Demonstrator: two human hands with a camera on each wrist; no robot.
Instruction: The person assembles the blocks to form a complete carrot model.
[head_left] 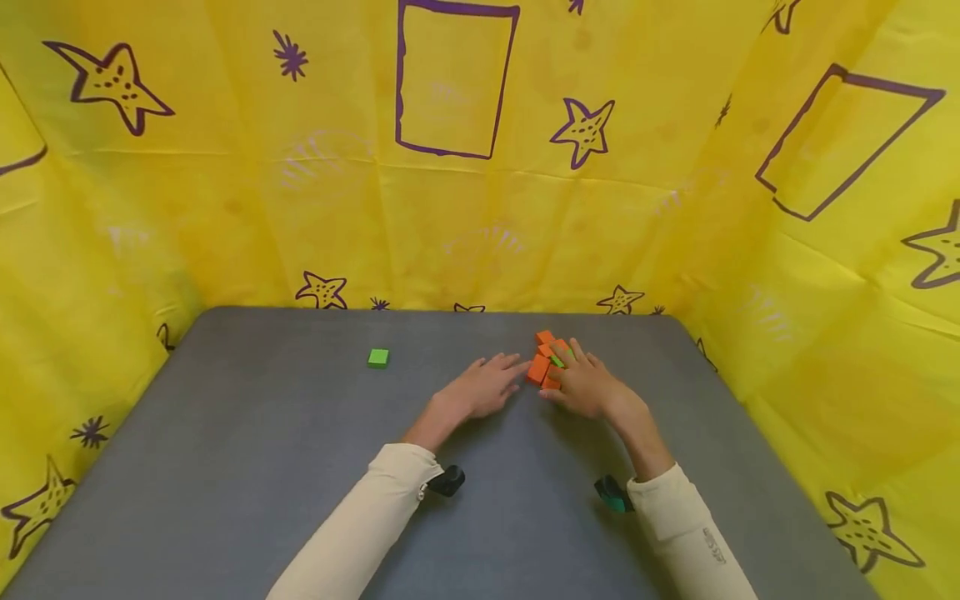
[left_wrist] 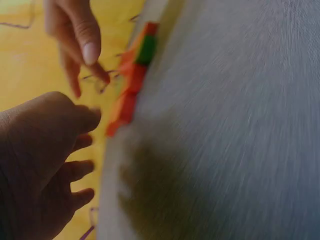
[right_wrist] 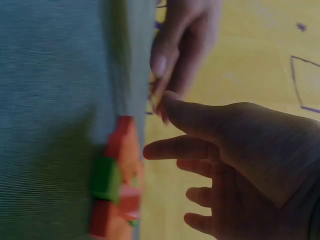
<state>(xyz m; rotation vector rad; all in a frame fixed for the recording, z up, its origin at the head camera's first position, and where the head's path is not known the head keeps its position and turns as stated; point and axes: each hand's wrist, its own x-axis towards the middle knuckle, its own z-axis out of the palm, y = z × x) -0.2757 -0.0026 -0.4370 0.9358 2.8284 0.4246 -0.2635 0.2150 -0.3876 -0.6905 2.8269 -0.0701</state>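
A tight cluster of orange blocks [head_left: 538, 368] lies toward the back right of the table, with a green block [right_wrist: 105, 179] among them. My right hand [head_left: 588, 383] is over the right side of the cluster, fingers spread and loosely bent, partly hiding it in the head view. Just left of the cluster is my left hand [head_left: 487, 385], fingers extended toward it and nothing in its grasp. Both wrist views show gaps between the fingers with no block held. A single green block [head_left: 378, 358] sits apart, farther left.
The grey tabletop [head_left: 240, 467] spreads beneath both arms. Yellow cloth [head_left: 315, 217] printed with purple stars and frames stands behind the table and along its sides. Dark straps [head_left: 447, 481] hang by the cuffs of the pale sleeves.
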